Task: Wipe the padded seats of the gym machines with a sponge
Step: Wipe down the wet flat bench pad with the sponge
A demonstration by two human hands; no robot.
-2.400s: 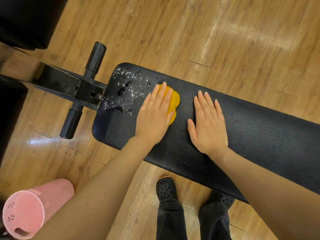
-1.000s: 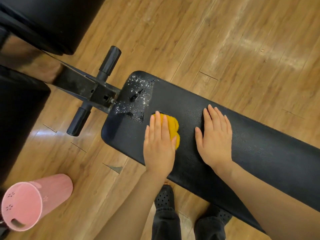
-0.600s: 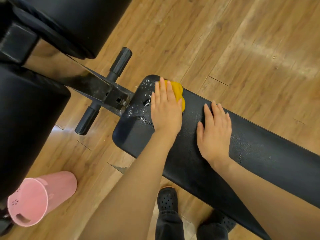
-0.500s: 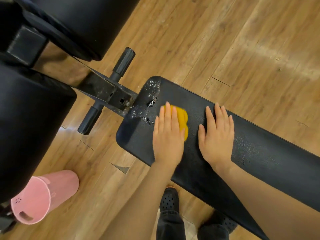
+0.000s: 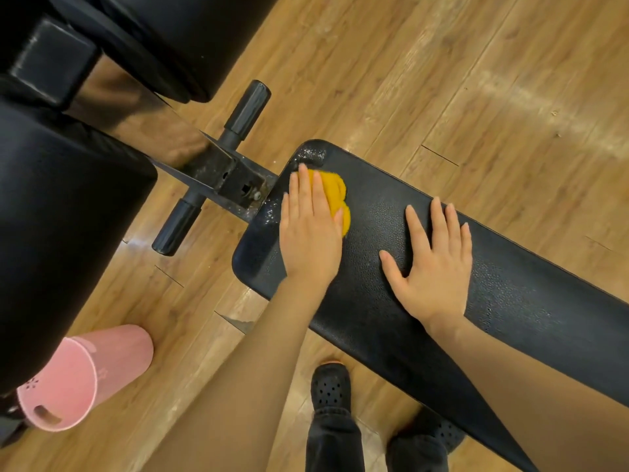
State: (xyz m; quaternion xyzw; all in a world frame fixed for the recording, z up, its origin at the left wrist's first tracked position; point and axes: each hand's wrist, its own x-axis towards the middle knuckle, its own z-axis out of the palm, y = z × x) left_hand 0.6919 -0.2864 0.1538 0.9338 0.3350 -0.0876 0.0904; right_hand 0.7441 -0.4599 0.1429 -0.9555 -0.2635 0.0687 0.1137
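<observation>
Presently left hand [image 5: 310, 233], fingers flat, presses the yellow soft sponge [image 5: 337, 199] on the black padded bench seat [image 5: 374, 301] end; right hand [image 5: 432, 264] braces flat, grip open; remaining foam specks probably call for another stroke.

No readable text, label, brand or number shows on anything here.

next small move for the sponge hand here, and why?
Probably slide the left hand and the yellow sponge under it up into the far corner of the black padded bench seat: white foam specks still show there. The right hand lies flat, bracing the pad.
</observation>
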